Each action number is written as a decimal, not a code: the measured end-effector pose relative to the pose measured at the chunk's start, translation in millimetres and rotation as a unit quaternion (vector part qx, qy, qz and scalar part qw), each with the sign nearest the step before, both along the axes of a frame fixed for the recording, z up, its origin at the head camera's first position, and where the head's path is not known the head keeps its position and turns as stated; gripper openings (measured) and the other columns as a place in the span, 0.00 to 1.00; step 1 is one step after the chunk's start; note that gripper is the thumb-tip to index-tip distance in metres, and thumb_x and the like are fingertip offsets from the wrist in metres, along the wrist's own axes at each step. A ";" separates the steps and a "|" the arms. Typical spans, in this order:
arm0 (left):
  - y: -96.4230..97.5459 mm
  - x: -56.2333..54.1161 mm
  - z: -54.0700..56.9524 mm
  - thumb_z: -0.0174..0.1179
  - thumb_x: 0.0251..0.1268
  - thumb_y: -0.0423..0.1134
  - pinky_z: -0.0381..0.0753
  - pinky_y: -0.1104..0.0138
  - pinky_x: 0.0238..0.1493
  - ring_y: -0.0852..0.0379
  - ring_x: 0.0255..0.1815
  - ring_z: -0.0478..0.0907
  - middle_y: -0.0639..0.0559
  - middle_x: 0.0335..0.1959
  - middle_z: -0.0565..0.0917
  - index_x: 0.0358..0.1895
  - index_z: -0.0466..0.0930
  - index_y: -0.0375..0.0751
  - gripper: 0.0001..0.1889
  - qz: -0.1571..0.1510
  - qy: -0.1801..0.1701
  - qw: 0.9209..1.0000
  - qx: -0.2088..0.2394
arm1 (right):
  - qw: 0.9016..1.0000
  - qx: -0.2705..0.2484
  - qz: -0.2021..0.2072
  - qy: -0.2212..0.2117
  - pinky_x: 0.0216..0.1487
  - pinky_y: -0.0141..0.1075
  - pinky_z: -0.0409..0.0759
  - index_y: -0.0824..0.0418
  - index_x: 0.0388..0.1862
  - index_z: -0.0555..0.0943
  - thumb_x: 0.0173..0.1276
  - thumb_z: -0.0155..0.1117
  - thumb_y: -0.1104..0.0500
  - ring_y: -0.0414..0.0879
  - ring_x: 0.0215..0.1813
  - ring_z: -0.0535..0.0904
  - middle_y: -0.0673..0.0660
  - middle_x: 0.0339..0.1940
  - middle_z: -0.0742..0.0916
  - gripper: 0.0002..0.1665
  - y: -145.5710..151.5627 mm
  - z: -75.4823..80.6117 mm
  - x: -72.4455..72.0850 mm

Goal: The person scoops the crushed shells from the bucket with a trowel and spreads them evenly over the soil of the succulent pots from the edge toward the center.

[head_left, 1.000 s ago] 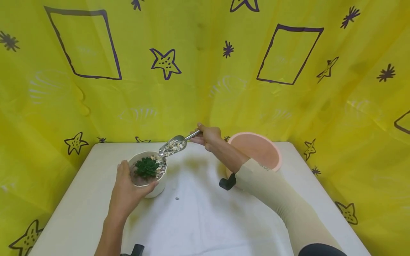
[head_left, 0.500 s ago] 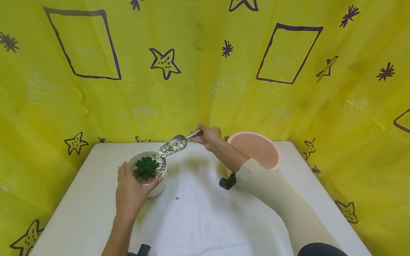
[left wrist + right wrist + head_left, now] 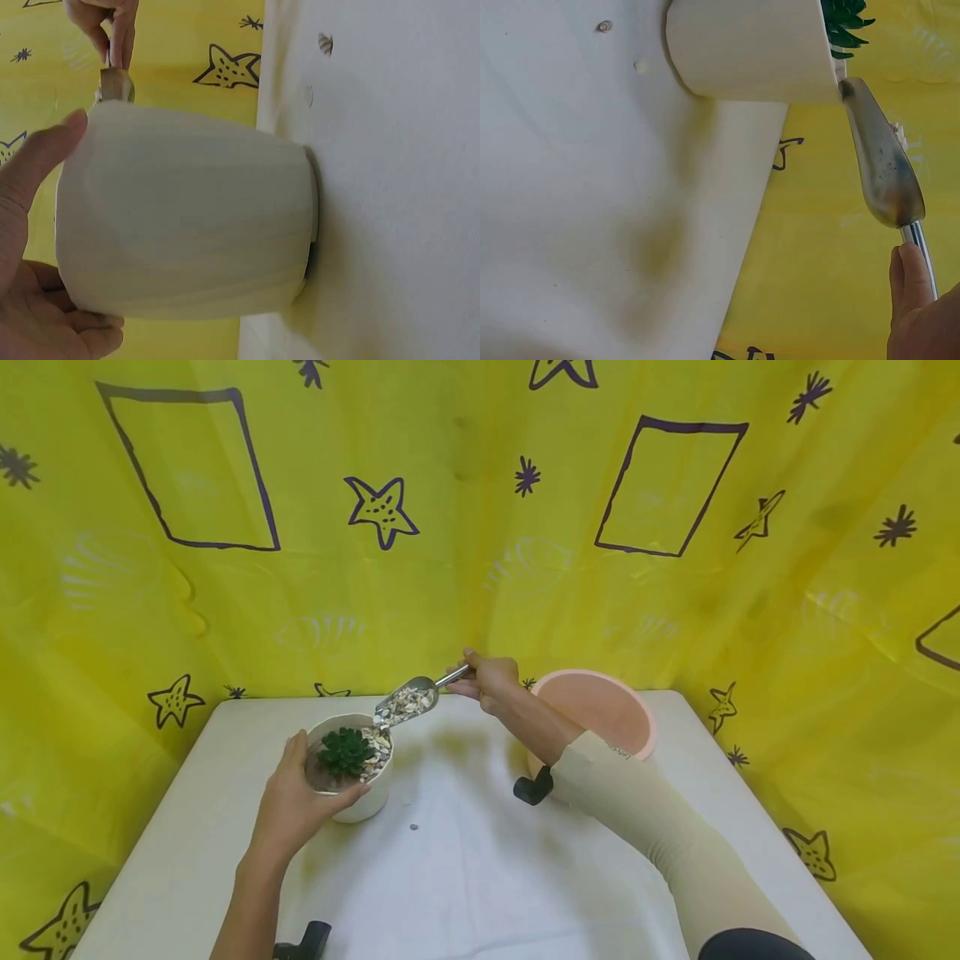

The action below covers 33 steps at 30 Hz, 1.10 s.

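Left of centre in the head view, the left hand's [image 3: 288, 797] fingers clamp the pot [image 3: 363, 800] while the right hand's [image 3: 487, 678] clamp the scoop [image 3: 885, 165] at its rim, where oversharp tilting could scatter stones [image 3: 408, 703] onto the surface [image 3: 465, 885].

White pot [image 3: 369, 802]; green plant [image 3: 346, 752]; silvery scoop [image 3: 889, 169]; pink bowl [image 3: 596, 706]; yellow curtain [image 3: 457, 585] (dark star outlines)

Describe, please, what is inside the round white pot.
The pot holds a dark green, rosette-shaped plant, with small pale stones right of it in the head view. The plant's base and the pot's bottom are covered.
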State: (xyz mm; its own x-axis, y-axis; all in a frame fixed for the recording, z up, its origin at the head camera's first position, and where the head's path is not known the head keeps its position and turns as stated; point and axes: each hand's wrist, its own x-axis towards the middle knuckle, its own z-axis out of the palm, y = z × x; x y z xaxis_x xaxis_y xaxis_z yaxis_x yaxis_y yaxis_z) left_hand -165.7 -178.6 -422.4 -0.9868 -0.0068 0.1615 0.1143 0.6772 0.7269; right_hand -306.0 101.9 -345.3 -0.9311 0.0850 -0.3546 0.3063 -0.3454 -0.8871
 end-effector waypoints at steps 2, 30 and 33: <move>-2.7 -1.8 1.4 0.83 0.53 0.53 0.62 0.31 0.71 0.23 0.79 0.55 0.24 0.82 0.52 0.83 0.42 0.23 0.68 -0.013 -0.010 1.000 -0.004 | 1.000 -0.002 0.000 -0.001 0.38 0.40 0.90 0.72 0.45 0.82 0.80 0.64 0.58 0.59 0.46 0.90 0.66 0.37 0.89 0.14 0.3 -0.1 -0.4; 31.1 9.8 6.4 0.83 0.53 0.50 0.53 0.32 0.74 0.24 0.82 0.41 0.20 0.81 0.47 0.81 0.41 0.18 0.68 0.091 -0.010 0.996 -0.017 | 1.000 0.006 0.005 0.009 0.39 0.41 0.90 0.72 0.46 0.82 0.80 0.64 0.58 0.61 0.48 0.89 0.72 0.48 0.89 0.15 -1.7 1.5 -0.7; 29.2 9.2 5.8 0.82 0.54 0.51 0.51 0.33 0.75 0.26 0.83 0.39 0.21 0.82 0.45 0.81 0.39 0.19 0.68 0.083 -0.019 0.996 -0.016 | 1.000 0.009 0.006 0.008 0.39 0.40 0.90 0.72 0.46 0.81 0.80 0.64 0.58 0.61 0.48 0.90 0.72 0.49 0.89 0.15 -1.5 1.5 0.0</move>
